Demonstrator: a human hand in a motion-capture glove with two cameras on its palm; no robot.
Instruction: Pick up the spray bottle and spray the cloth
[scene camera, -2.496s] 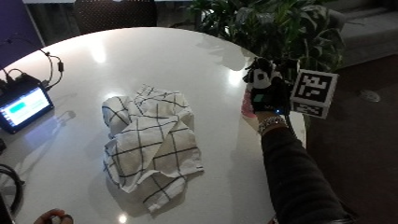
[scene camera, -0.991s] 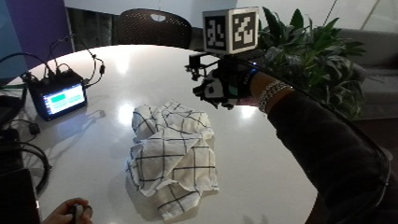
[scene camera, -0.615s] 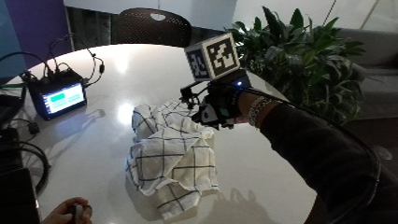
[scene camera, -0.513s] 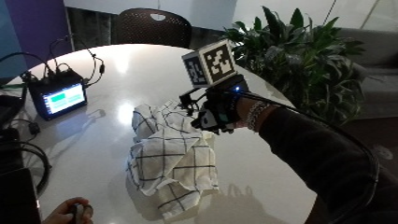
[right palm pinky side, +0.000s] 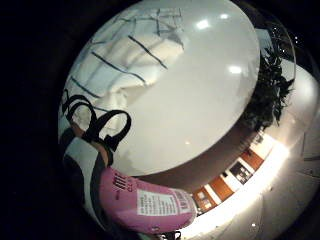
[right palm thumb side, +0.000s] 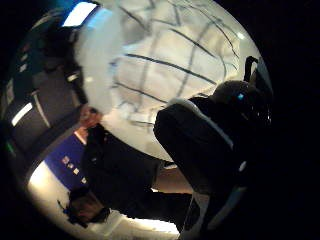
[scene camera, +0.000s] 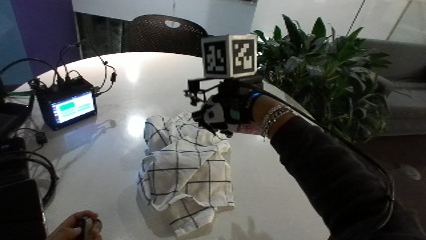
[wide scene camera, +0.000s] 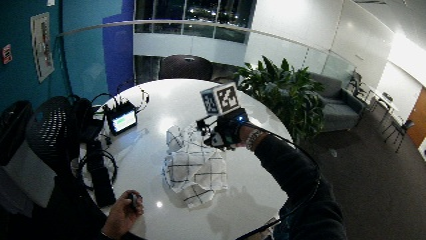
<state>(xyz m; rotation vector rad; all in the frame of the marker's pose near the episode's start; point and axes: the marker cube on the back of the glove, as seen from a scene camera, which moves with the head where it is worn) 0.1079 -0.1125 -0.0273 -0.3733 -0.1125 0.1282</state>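
Holding the spray bottle (right palm pinky side: 145, 202) in my gloved right hand (scene camera: 229, 111), I judge the pick-up done and the spraying step in hand. In the little-finger palm view the bottle's pink labelled body sits right against the palm, with the strapped fingers curled beside it, so I read the hand as closed round the bottle; the nozzle and trigger I cannot make out in any view. The hand hovers above the table (scene camera: 133, 75), over the upper edge of the checked cloth (scene camera: 186, 175), apart from it. The cloth lies crumpled on the white top, spreading from under the hand towards me. Next I need the nozzle aimed down at the cloth and the trigger squeezed; since the nozzle is hidden, its aim is my main doubt. My bare hand (scene camera: 76, 227) rests at the near table edge, well apart from the cloth. Farther off stands a small screen (scene camera: 66, 106).
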